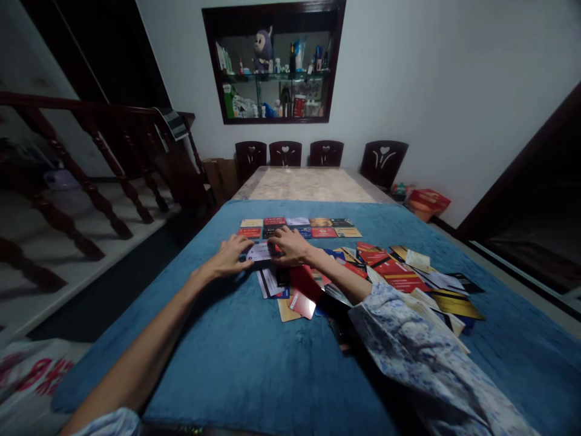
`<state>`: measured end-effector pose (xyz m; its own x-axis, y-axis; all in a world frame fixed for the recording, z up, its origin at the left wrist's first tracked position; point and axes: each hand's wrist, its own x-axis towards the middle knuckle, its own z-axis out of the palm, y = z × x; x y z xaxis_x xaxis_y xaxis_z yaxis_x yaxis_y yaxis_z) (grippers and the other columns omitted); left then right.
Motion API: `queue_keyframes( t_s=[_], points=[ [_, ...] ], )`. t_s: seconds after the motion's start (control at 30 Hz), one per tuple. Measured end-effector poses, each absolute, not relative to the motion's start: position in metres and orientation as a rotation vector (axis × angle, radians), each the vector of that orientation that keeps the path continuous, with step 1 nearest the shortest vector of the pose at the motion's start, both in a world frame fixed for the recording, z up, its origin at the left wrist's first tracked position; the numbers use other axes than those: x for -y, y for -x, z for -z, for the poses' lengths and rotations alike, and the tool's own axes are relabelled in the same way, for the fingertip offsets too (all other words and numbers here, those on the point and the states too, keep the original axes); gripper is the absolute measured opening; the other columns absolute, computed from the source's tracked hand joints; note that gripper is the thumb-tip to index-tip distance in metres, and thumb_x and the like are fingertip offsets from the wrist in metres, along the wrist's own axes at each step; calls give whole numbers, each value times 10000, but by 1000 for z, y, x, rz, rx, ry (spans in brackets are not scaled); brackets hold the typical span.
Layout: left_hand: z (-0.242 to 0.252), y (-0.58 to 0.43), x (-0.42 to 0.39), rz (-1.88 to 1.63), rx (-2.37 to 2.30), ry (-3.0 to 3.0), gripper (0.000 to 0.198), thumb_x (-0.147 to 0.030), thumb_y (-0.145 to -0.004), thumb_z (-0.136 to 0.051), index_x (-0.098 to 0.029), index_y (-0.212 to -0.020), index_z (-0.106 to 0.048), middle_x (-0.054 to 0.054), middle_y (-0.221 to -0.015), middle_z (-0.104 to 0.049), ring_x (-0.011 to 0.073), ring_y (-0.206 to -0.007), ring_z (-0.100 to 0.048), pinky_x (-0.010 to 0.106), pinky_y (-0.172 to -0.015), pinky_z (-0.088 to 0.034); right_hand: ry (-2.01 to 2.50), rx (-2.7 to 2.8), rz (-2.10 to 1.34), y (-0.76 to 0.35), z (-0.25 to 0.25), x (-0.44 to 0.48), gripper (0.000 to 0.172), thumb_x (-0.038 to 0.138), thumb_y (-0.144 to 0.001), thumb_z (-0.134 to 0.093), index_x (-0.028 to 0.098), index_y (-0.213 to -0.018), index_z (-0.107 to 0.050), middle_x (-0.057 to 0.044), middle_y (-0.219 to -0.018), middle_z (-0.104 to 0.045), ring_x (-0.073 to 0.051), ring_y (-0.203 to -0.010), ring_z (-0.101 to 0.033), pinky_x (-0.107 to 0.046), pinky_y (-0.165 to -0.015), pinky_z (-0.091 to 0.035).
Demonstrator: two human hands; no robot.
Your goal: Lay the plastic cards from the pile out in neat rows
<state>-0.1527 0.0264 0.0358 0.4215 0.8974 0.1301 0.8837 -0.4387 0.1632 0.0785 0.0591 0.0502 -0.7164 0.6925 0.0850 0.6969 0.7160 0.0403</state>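
My left hand [231, 256] and my right hand [290, 245] meet over a white card [259, 251] on the blue cloth [236, 351]. Both hands grip the card, one at each end, with fingers curled on it. Just beyond the hands lie two neat rows of cards [299, 227] in red, yellow, blue and black. Under and to the right of my right forearm spreads a loose heap of cards [408, 278], several red, some white and gold. A few cards [290, 297] lie just below the hands.
The bare marble tabletop [313, 183] continues past the cloth, with several dark chairs [324, 152] at the far end. A wall cabinet [275, 63] hangs above. A wooden stair railing [91, 157] stands at left. A red box [426, 203] sits on the floor at right.
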Motion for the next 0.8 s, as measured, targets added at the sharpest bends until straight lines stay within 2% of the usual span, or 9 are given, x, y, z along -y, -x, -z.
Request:
queue_keyframes(
  t_s=[0.13, 0.3, 0.57, 0.8],
  points=[
    [-44, 135, -39, -267, -1620, -2628, 502, -389, -830, -614, -231, -1305, -578, 123, -1300, -551, 345, -1224, -452, 534, -981, -413, 1197, 2861, 164, -95, -57, -67, 539, 491, -850, -633, 181, -1291, -607, -164, -1284, -567, -331, -1210, -456, -440, -906, -448],
    [-51, 114, -60, -231, -1625, -2677, 493, -435, -851, -602, -232, -1300, -585, 125, -1251, -556, 332, -1211, -460, 508, -995, -406, 1246, 2871, 222, -114, -69, -78, 498, 497, -868, -613, 200, -1268, -618, -167, -1285, -568, -328, -1181, -475, -432, -898, -443],
    [-55, 82, -93, -217, -1597, -2738, 527, -369, -847, -618, -236, -1352, -552, 127, -1251, -559, 333, -1174, -479, 493, -1010, -402, 1357, 2854, 261, -141, -79, -104, 502, 467, -854, -629, 209, -1284, -603, -163, -1251, -589, -323, -1162, -488, -421, -877, -444],
    [-67, 53, -115, -72, -1654, -2727, 491, -355, -847, -607, -213, -1314, -559, 155, -1260, -536, 369, -1230, -440, 545, -978, -416, 1445, 2839, 247, -157, -83, -124, 436, 405, -843, -634, 195, -1225, -635, -165, -1227, -608, -337, -1180, -500, -408, -867, -455]
  ],
)
